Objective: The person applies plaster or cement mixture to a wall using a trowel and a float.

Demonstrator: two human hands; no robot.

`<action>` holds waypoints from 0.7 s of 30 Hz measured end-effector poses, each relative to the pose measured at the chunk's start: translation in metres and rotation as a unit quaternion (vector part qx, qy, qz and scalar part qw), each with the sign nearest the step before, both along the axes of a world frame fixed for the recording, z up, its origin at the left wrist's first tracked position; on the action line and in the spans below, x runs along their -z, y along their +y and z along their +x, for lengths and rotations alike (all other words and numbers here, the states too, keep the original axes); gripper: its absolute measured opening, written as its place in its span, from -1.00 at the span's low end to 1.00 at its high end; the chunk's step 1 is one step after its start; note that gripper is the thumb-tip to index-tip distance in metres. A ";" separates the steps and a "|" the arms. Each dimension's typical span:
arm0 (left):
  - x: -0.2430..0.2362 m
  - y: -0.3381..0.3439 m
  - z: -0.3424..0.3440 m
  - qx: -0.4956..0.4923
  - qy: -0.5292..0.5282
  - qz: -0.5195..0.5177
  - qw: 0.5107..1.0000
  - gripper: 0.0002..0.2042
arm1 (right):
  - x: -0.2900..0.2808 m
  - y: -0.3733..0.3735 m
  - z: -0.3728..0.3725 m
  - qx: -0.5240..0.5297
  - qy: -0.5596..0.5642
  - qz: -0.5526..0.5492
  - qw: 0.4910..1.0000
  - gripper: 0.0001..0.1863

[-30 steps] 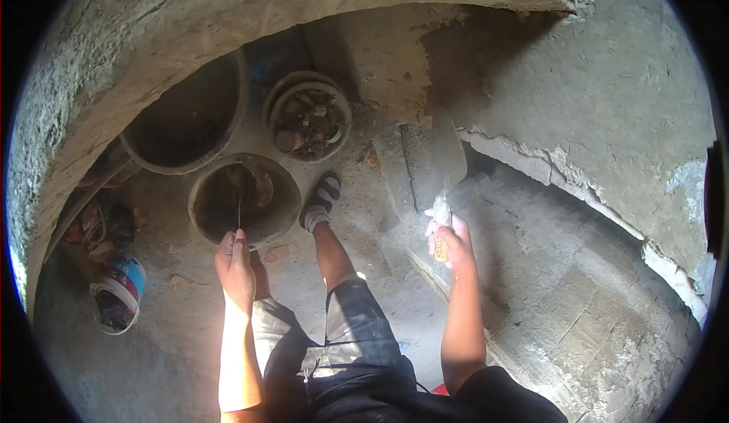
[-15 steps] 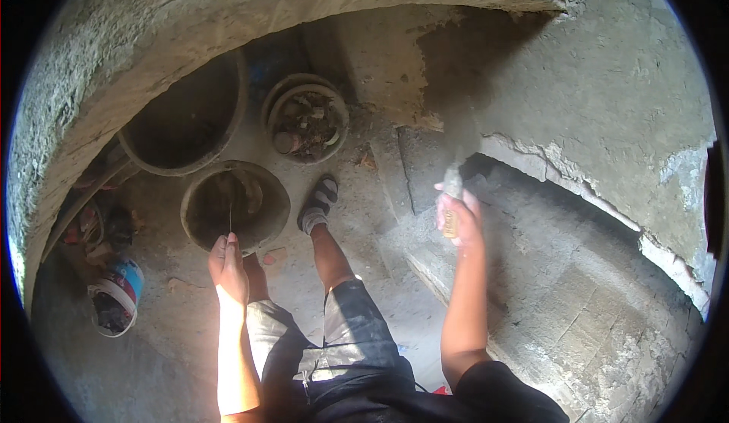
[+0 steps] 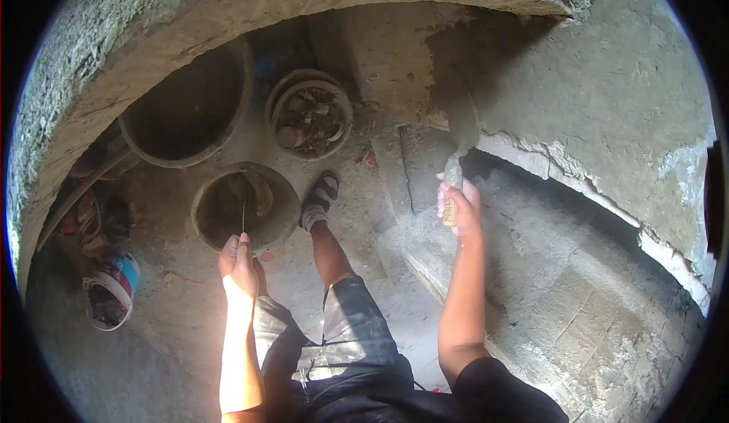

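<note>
Where plaster ends [image 3: 531,149], bare blockwork [image 3: 592,286].

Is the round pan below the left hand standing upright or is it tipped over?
Upright. The round pan sits flat on the floor with its open mouth facing up, so its inside shows. The left hand holds its thin wire handle.

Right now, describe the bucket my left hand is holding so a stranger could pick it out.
On the floor under the curved concrete wall stand three round tubs. Yours is the bucket nearest your left foot, below the big empty tub. Only it has a thin wire handle, pinched by your left hand.
</note>
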State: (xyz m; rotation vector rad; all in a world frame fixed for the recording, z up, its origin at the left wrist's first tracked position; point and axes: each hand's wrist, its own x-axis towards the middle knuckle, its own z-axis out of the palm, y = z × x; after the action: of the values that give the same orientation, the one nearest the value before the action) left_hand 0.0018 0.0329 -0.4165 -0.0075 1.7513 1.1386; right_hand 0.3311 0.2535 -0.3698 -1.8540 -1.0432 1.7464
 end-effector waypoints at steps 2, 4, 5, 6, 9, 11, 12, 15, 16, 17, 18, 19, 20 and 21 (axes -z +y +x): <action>-0.005 0.004 -0.001 -0.030 -0.018 0.013 0.999 -0.66 | 0.008 0.002 0.013 0.021 -0.004 0.002 1.000 -0.68; -0.006 0.001 -0.006 -0.018 0.002 0.003 1.000 -0.66 | 0.017 -0.016 0.011 0.041 -0.001 -0.016 0.999 -0.70; -0.006 -0.002 -0.007 -0.004 0.017 -0.010 1.000 -0.66 | 0.021 -0.025 0.010 0.060 -0.007 -0.047 0.997 -0.66; -0.005 -0.006 -0.007 -0.007 0.017 -0.009 1.000 -0.66 | 0.023 -0.035 0.010 0.078 -0.013 -0.078 0.994 -0.63; 0.006 -0.014 -0.009 -0.023 0.006 -0.007 1.000 -0.66 | 0.018 -0.063 0.008 0.064 -0.028 -0.079 0.994 -0.64; 0.009 -0.019 -0.014 0.047 0.032 -0.029 0.998 -0.68 | 0.007 -0.062 0.005 0.037 -0.034 -0.062 0.997 -0.63; 0.008 -0.019 -0.015 0.046 0.031 -0.031 0.998 -0.68 | 0.000 -0.061 0.002 0.011 -0.041 -0.043 0.998 -0.63; 0.004 -0.013 -0.017 0.043 0.030 -0.045 0.998 -0.68 | -0.008 -0.024 -0.007 -0.007 -0.018 -0.010 1.000 -0.62; 0.004 -0.010 -0.017 0.026 0.021 -0.042 0.999 -0.67 | -0.007 -0.009 -0.010 -0.008 0.001 -0.005 1.000 -0.63; 0.005 -0.008 -0.015 0.010 0.010 -0.038 0.999 -0.67 | -0.003 0.007 -0.008 -0.006 -0.004 -0.003 1.000 -0.63; 0.001 -0.010 -0.016 0.008 0.013 -0.032 0.999 -0.67 | 0.000 0.021 -0.011 0.009 0.010 -0.020 1.000 -0.67; 0.002 -0.012 -0.017 -0.011 0.019 -0.029 0.999 -0.67 | 0.008 0.028 -0.011 0.025 0.022 -0.043 0.998 -0.70; 0.008 -0.013 -0.017 -0.030 0.023 -0.024 0.999 -0.66 | 0.020 0.026 -0.006 0.025 0.021 -0.040 0.999 -0.70; 0.017 -0.018 -0.016 -0.031 0.022 -0.020 0.999 -0.66 | 0.035 0.018 0.000 0.022 0.003 -0.073 0.997 -0.69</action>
State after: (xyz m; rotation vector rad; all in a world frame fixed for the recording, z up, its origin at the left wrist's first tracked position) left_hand -0.0142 0.0150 -0.4334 -0.0620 1.8231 1.1564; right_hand 0.3316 0.2719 -0.4053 -1.9412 -0.8866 1.8449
